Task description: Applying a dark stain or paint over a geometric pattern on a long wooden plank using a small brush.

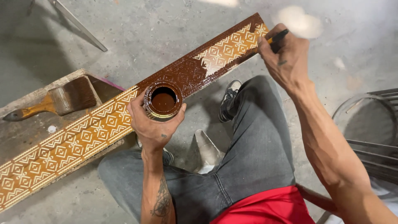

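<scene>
- Gripping a small round can (pixel 163 101) of dark brown stain, the left hand (pixel 153 124) is wrapped about its near side from below, fingers curled on the wall; the can is held upright and open just over the plank.
- Right hand (pixel 286 56): closed around a thin brush handle (pixel 277 37), yellow and black; the bristle end is hidden behind the fingers, so contact with the wood cannot be told.
- Carved plank (pixel 83 137): long, patterned with pale diamonds and zigzags on tan; it is laid diagonally, passing behind the left hand and ending at the right hand.
- Stained section (pixel 182 74): a glossy dark brown stretch is seen between the two hands; an unstained patch (pixel 232 47) is left just beside the right hand.
- Wide brush (pixel 58 101): wooden handle, dark bristles, laid flat well to the left of the left hand.
- Worn wooden block (pixel 29 128): set under the wide brush and the plank's far-left part.
- Grey trousers (pixel 257 149): worn on both legs, below the hands.
- Concrete floor (pixel 157 29): grey, beyond both hands.
</scene>
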